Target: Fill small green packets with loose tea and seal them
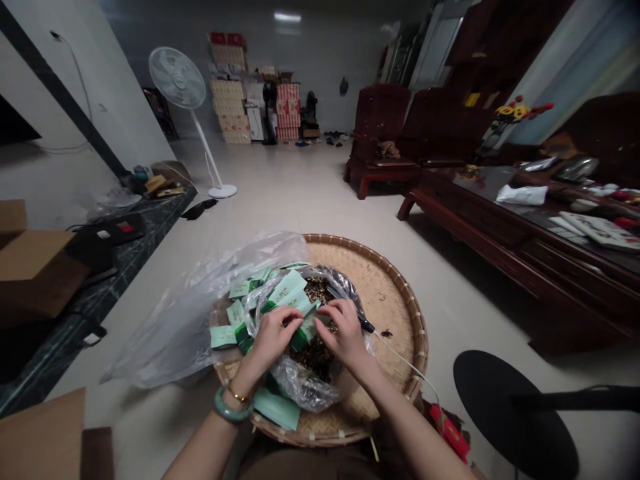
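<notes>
My left hand (274,339), with a jade bangle (233,408) and gold bracelet on its wrist, pinches the left edge of a small green packet (309,325). My right hand (346,337) is at the packet's right side, thumb and fingers curled at its edge. A black corded tool (367,324) shows beside the right hand; whether the palm grips it I cannot tell. Under the hands, a clear plastic bag (305,387) holds dark loose dried pieces (317,290). Several light-green packets (290,288) lie in and around this bag on a round woven bamboo tray (387,293).
A large clear plastic sheet (175,340) drapes off the tray's left side. To the right are a black round stand base (515,413) and a dark wooden table (520,260). Cardboard boxes (35,267) are at left; a white fan (177,79) stands farther back. A white cable (410,365) crosses the tray's rim.
</notes>
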`<state>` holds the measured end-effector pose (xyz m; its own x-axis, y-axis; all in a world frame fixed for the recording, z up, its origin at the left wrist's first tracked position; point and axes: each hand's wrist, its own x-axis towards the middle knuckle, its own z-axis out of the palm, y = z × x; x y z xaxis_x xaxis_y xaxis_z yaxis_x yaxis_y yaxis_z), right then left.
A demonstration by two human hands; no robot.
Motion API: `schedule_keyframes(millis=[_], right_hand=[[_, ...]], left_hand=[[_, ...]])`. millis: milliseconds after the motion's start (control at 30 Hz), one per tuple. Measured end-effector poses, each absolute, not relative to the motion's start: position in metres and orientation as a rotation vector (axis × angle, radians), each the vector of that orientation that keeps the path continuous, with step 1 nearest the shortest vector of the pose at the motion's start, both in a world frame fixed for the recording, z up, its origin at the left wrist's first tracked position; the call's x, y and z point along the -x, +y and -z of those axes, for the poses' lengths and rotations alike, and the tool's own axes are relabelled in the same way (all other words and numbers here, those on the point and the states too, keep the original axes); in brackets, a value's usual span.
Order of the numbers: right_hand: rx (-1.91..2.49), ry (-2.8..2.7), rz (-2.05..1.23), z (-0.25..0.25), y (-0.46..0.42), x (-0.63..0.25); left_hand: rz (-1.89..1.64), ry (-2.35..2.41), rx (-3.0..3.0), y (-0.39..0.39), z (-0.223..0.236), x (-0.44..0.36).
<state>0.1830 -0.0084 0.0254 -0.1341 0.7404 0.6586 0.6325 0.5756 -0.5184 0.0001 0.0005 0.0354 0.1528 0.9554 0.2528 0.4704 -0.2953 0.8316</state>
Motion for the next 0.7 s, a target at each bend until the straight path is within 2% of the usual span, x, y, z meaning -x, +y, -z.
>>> schedule_keyframes(millis=[200,400,600,700], right_hand=[[1.241,-1.969,-0.296,-0.026,0.000,-0.192],[1.127,-2.005,-0.148,-0.025,-0.004,-0.188],[1.022,-1.984,-0.144,-0.035,-0.013,-0.185],[1.056,-1.963,-0.258,-0.038,-0.016,-0.187]], left_hand=[[-1.006,1.294,-2.103,0.000,-0.042,-0.002],[-0.923,1.291,-2.285,0.000,-0.040,-0.003],[-0.897,1.266,-2.470,0.001,-0.037,-0.002],[-0.919,1.232,-2.543,0.001,-0.039,-0.002]])
